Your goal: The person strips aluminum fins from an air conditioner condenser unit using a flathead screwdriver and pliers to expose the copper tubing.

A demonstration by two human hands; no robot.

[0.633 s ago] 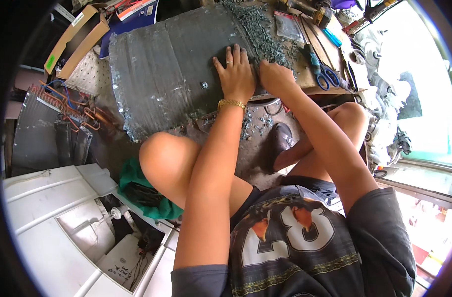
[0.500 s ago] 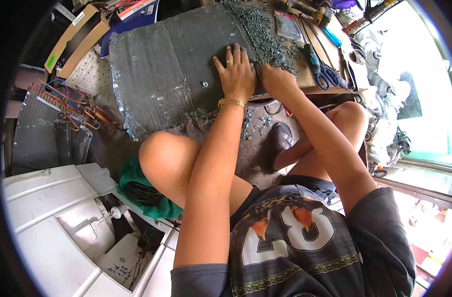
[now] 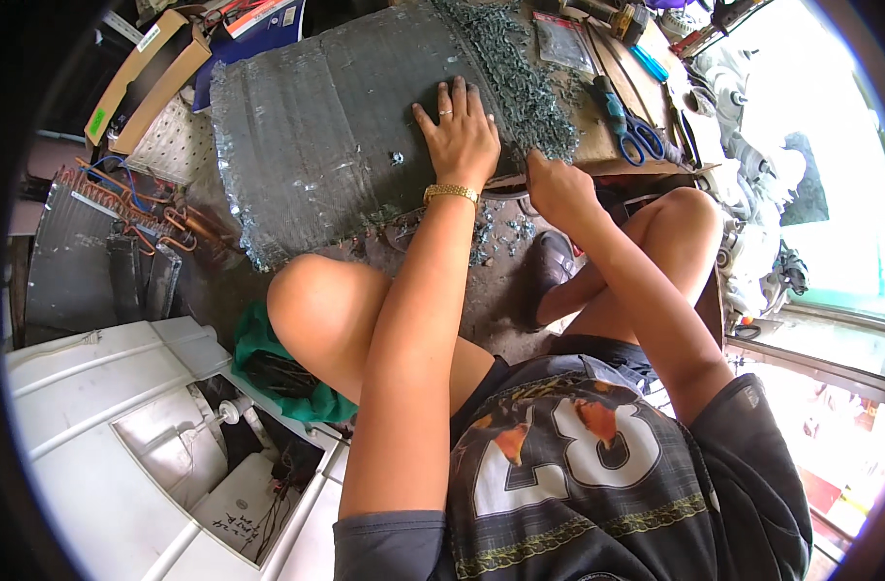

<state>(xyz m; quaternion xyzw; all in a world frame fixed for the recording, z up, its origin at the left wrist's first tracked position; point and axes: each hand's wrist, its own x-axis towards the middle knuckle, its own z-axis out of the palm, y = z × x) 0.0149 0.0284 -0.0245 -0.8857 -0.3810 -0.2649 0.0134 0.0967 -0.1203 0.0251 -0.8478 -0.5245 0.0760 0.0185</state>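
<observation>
A large, dark grey finned panel (image 3: 307, 116) lies across the bench in front of me, with a torn, crumbled strip of shredded fins (image 3: 520, 92) along its right side. My left hand (image 3: 462, 145) rests flat on the panel, fingers spread, a ring and a gold bracelet on it. Close to the lower end of the shredded strip, my right hand (image 3: 562, 192) is closed in a fist. Its fingers hide whatever it grips. Blue-handled scissors (image 3: 642, 141) and a teal-and-black handled tool (image 3: 611, 105) lie to the right of it.
Copper tubing (image 3: 176, 228) and an open cardboard box (image 3: 142, 77) are at the left. A white appliance casing (image 3: 84, 416) stands lower left, beside a green bag (image 3: 307, 402). Scraps (image 3: 491, 237) litter the floor below the panel. White parts (image 3: 743, 184) pile up at the right.
My right hand has drawn back toward me and slightly right, away from my left hand. My left hand stays flat on the panel, almost unmoved.
</observation>
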